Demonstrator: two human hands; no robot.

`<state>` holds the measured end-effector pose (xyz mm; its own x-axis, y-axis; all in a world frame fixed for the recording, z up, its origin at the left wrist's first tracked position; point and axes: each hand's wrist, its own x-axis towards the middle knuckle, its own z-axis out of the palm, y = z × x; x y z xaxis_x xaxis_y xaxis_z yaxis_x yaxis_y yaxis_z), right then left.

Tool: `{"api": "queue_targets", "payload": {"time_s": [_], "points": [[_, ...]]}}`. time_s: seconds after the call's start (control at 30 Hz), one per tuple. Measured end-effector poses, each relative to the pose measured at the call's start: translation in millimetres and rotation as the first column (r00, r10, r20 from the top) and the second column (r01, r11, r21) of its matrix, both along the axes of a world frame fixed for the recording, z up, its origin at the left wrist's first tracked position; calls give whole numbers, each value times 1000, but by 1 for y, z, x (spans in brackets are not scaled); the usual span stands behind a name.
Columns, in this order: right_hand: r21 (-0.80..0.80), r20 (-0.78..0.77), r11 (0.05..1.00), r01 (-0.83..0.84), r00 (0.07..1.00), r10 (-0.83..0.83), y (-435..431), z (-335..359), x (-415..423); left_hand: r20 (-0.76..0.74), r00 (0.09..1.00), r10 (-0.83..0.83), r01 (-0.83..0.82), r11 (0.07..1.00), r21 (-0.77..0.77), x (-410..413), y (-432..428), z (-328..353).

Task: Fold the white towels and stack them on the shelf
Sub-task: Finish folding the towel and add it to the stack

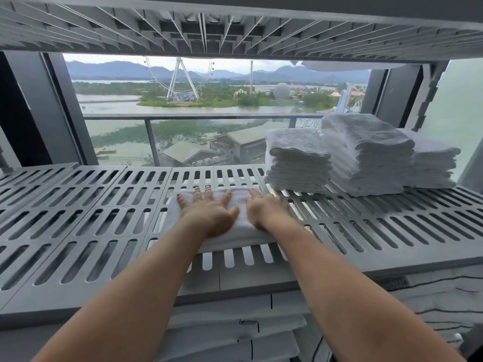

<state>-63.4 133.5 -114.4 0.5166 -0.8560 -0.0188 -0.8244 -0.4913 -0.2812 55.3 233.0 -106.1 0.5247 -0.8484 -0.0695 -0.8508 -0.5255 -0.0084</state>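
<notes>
Folded white towel flat on slotted grey shelf, near front edge, my left hand and right hand both open, palms pressed on it, gripping nothing, three towel stacks at right rear.

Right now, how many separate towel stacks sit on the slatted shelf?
3 stacks at right: a short one, a taller one, one partly hidden behind. One folded towel lies apart.
</notes>
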Motion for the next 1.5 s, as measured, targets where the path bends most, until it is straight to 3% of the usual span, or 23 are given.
{"api": "queue_targets", "payload": {"time_s": [0.17, 0.33, 0.43, 0.57, 0.63, 0.83, 0.97, 1.03, 1.1, 1.2, 1.27, 1.37, 1.43, 1.5], "points": [[12, 23, 1000, -1, 1000, 0, 3, 3, -3, 25, 998, -60, 61, 997, -41, 3, 3, -4], [-77, -86, 996, 36, 995, -43, 10, 6, -5, 150, 966, -211, 233, 961, -150, -6, 13, 2], [-61, -69, 996, -68, 996, 64, 10, 7, -8, 274, 956, -109, 150, 980, -133, -26, 15, 6], [-12, -1, 979, -202, 979, 202, 8, 4, -13, 116, 986, 118, -113, 992, -52, -53, 15, 4], [41, 37, 978, -207, 978, 205, 7, 3, -15, 56, 986, 160, -155, 985, -73, -58, 19, -2], [82, 144, 980, -184, 975, 171, 7, 2, -21, 88, 994, 68, -49, 978, -203, -51, 35, -19], [74, 203, 993, -97, 976, 81, 24, 2, -31, 95, 990, -105, 122, 971, -206, -29, 45, -16], [20, 172, 999, -49, 984, 45, 34, 3, -38, 130, 970, -206, 228, 955, -190, -14, 52, -12], [-148, 83, 989, -17, 996, 29, 44, 4, -42, 173, 953, -251, 276, 951, -141, -1, 57, -6], [-299, 53, 954, -29, 997, 47, 52, 5, -40, 226, 962, -154, 174, 982, -73, 0, 57, 8], [-295, 71, 953, -72, 993, 97, 55, 3, -39, 187, 982, 12, 7, 995, -99, -13, 58, 13], [-184, 212, 978, -100, 967, 139, 55, -2, -40, -115, 974, 195, -209, 970, -125, -39, 57, 11], [-111, 292, 989, -95, 948, 123, 55, -6, -42, -231, 957, 178, -214, 966, -143, -49, 54, 3], [-104, 312, 993, -55, 946, 85, 59, -8, -44, -254, 962, 99, -153, 967, -205, -48, 56, -6]]}}
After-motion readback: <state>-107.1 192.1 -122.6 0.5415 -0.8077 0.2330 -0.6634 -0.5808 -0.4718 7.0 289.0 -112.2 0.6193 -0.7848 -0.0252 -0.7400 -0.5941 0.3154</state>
